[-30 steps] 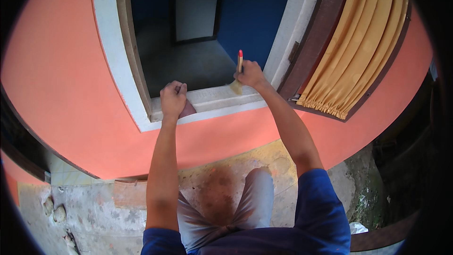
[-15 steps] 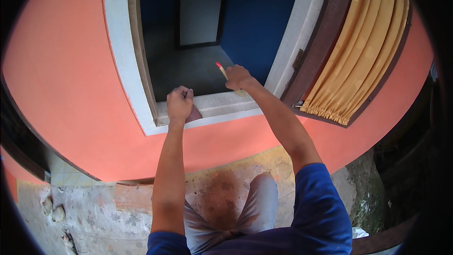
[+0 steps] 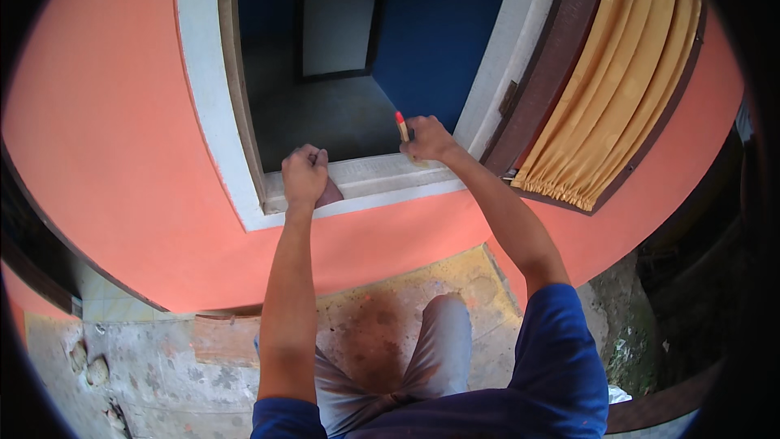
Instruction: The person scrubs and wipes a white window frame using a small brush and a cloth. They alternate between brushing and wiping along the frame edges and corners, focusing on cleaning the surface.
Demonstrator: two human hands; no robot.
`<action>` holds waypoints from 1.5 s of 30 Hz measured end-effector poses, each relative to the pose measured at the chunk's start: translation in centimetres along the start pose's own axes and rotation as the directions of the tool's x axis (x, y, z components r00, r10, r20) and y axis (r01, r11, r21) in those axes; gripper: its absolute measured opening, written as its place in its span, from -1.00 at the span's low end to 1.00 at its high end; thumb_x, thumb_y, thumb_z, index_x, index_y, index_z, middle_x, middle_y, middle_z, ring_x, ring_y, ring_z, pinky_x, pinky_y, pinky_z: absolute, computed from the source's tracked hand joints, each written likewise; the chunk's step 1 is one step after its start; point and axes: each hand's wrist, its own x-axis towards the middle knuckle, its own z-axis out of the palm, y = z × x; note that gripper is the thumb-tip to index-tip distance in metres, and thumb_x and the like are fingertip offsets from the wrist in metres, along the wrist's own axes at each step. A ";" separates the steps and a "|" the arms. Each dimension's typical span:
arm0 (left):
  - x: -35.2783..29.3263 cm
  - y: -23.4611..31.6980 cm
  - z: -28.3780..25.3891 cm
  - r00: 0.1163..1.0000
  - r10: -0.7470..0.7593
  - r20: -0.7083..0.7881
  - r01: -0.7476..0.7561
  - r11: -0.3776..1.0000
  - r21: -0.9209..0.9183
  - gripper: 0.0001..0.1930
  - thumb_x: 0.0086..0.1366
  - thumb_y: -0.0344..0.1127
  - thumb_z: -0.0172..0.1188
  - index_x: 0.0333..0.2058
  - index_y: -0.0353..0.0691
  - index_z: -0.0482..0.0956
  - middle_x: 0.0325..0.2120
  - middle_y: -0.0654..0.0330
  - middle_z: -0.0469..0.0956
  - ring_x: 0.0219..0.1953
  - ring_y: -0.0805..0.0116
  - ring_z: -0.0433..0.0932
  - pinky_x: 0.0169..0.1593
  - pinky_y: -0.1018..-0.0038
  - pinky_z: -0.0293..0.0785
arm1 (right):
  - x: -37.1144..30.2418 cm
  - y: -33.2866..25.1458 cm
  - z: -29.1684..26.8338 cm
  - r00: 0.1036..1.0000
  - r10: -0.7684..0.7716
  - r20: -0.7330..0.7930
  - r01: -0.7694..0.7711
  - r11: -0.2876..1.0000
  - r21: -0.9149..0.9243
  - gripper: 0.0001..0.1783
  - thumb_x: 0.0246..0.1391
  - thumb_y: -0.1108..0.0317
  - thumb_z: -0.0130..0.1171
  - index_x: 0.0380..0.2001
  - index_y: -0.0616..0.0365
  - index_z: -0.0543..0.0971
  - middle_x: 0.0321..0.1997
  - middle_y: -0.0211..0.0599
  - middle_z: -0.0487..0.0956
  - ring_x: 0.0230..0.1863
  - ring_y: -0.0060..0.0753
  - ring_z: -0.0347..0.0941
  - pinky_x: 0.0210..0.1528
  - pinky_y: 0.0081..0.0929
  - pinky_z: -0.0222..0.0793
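My right hand (image 3: 429, 140) grips a paintbrush (image 3: 401, 126) by its pale wooden handle, whose red end points up and away. Its pale bristles lie low against the window sill (image 3: 370, 175), near the sill's right end. Toward the sill's left end, my left hand (image 3: 304, 176) rests with its fingers curled closed. A reddish-brown sheet (image 3: 331, 193), like sandpaper, sticks out from under that hand over the sill; the fingers hide the rest of it.
The window frame (image 3: 200, 73) is white and set in an orange-pink wall (image 3: 106, 154). At the right stands an open dark brown casement (image 3: 561, 57) with a gold curtain (image 3: 605, 106). Inside are a blue wall (image 3: 439, 32) and a pale door (image 3: 341, 12). Stained concrete (image 3: 179, 374) lies below.
My right hand has moved the paintbrush right along the sill, and the brush handle now stands more upright. The left hand stays in place on the sill. The view has shifted slightly.
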 end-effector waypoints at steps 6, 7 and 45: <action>0.0 0.3 -0.2 0.999 -0.037 0.014 0.038 0.998 -0.048 -0.81 0.26 -0.31 0.34 -0.39 -0.36 0.69 -0.50 -0.07 0.68 -0.42 0.01 0.69 -0.24 0.22 0.55 | -1.3 2.3 -0.8 0.987 -0.064 0.148 0.050 0.994 0.093 -0.75 0.02 0.47 0.32 -0.19 0.26 0.58 -0.30 -0.09 0.68 -0.30 -0.22 0.73 -0.23 -0.31 0.75; 0.0 0.4 -0.2 0.998 -0.055 0.024 0.057 0.997 -0.054 -0.82 0.25 -0.32 0.35 -0.40 -0.36 0.69 -0.48 -0.08 0.67 -0.40 -0.03 0.67 -0.23 0.19 0.56 | -1.7 3.0 -1.5 0.996 -0.068 0.049 0.077 0.973 -0.216 -0.73 0.02 0.46 0.32 -0.17 0.23 0.60 -0.28 -0.07 0.69 -0.27 -0.15 0.72 -0.19 -0.27 0.74; -0.2 0.7 -0.7 0.997 -0.064 0.038 0.066 0.996 -0.056 -0.82 0.25 -0.33 0.35 -0.40 -0.37 0.68 -0.43 -0.10 0.65 -0.38 -0.04 0.66 -0.20 0.17 0.54 | -13.1 9.9 1.3 0.832 -0.246 -0.496 0.028 0.913 -0.406 -0.82 0.05 0.45 0.29 -0.25 0.03 0.55 -0.25 -0.01 0.67 -0.31 0.23 0.62 -0.28 0.07 0.55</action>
